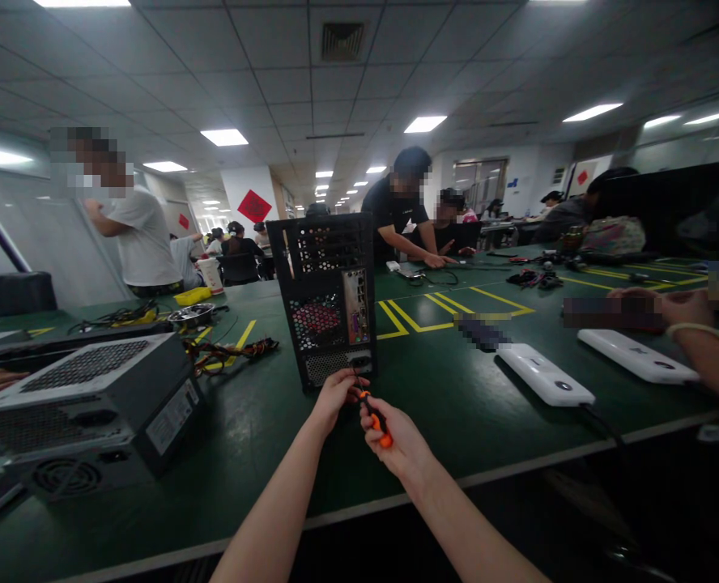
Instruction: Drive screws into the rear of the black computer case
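A black computer case stands upright on the green table, its rear panel facing me with ports, a round fan grille and a power supply at the bottom. In my right hand is a screwdriver with an orange and black handle, its shaft pointing up toward the case's lower edge. My left hand is beside the shaft, at the power supply area, with its fingers pinched close together. What those fingers hold, if anything, is too small and partly hidden to tell.
Grey power supplies are stacked at left, near cables and a metal bowl. White power banks lie at right. A co-worker's hand is at the right edge; another person leans over the table's far side.
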A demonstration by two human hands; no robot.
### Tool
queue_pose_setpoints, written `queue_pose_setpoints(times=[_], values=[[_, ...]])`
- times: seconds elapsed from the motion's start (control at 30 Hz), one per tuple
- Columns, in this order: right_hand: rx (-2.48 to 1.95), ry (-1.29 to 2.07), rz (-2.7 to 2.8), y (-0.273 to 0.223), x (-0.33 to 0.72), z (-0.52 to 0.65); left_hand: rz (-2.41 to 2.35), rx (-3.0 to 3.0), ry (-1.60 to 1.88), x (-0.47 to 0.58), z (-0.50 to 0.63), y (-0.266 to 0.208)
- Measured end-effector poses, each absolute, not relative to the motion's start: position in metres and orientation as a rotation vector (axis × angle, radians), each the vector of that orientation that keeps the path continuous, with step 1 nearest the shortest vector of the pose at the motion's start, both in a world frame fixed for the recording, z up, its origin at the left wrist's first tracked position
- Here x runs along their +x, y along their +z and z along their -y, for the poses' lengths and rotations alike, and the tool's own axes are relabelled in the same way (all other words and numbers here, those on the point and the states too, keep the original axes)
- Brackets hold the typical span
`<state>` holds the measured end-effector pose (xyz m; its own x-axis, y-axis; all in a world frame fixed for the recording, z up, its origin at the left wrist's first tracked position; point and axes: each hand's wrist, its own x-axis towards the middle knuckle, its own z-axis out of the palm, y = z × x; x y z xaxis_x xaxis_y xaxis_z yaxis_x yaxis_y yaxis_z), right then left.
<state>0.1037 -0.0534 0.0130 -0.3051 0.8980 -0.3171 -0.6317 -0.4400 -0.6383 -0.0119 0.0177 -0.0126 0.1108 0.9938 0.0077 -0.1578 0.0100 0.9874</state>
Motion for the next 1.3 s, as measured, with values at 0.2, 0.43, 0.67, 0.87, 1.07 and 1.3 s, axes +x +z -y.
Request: queue_pose_setpoints(times=[0.2, 0.43, 0.67, 0.87, 1.07, 1.3], values=[[-0.751, 1.996, 0.439, 0.018, 0.102, 0.056, -1.022, 1.128, 1.213, -0.011, -0.019, -0.013], [-0.837, 1.799, 0.598, 0.014, 0.099, 0.056, -1.005, 1.125, 1.213, -0.011, -0.016, -0.011], [-0.989, 1.322, 0.952, 0.005, 0.111, 0.054, -1.006, 1.146, 1.181, -0.011, -0.018, -0.012], [-1.334, 0.187, 1.757, 0.015, 0.121, 0.062, -1.003, 1.144, 1.176, -0.011, -0.019, -0.013], [-1.415, -0.405, 2.046, 0.033, 0.106, 0.07, -0.961, 1.119, 1.194, -0.013, -0.021, -0.016], [-1.252, -0.461, 2.077, 0.021, 0.099, 0.072, -0.994, 1.068, 1.222, -0.009, -0.018, -0.011]])
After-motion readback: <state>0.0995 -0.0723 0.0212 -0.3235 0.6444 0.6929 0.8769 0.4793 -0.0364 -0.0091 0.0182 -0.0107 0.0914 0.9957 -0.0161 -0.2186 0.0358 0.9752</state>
